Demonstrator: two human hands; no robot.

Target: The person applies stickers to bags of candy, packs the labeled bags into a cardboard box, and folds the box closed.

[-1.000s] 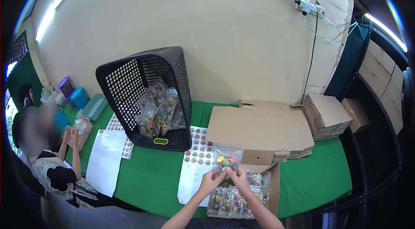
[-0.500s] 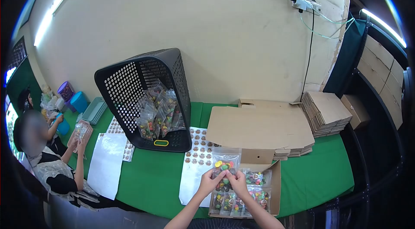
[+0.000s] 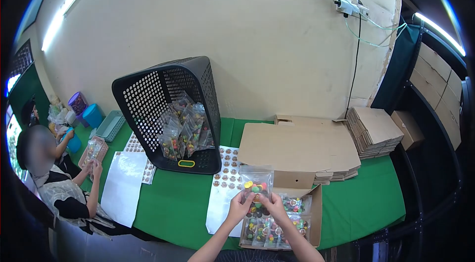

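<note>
A clear zip bag of colourful candies (image 3: 257, 177) is held upright between my two hands, over an open cardboard box (image 3: 317, 212). My left hand (image 3: 238, 208) grips its left side and my right hand (image 3: 275, 208) its right side. Both thumbs press on the bag's front, where a small brownish round label shows between them. Similar filled bags (image 3: 295, 204) with round labels lie in the box below. Just left of my left hand is a white sheet of round brown stickers (image 3: 220, 205).
A tilted black basket (image 3: 215, 109) holds several candy bags. Flattened cardboard (image 3: 297, 146) lies behind the box, with another cardboard stack (image 3: 373, 131) at right. A co-worker (image 3: 62, 197) at left handles a bag near a pink basket (image 3: 101, 151). Green cloth (image 3: 168, 207) covers the table.
The bag has shifted slightly up and left in my hands, and the brownish label now shows between my thumbs. At left, the co-worker's hands have moved a little.
</note>
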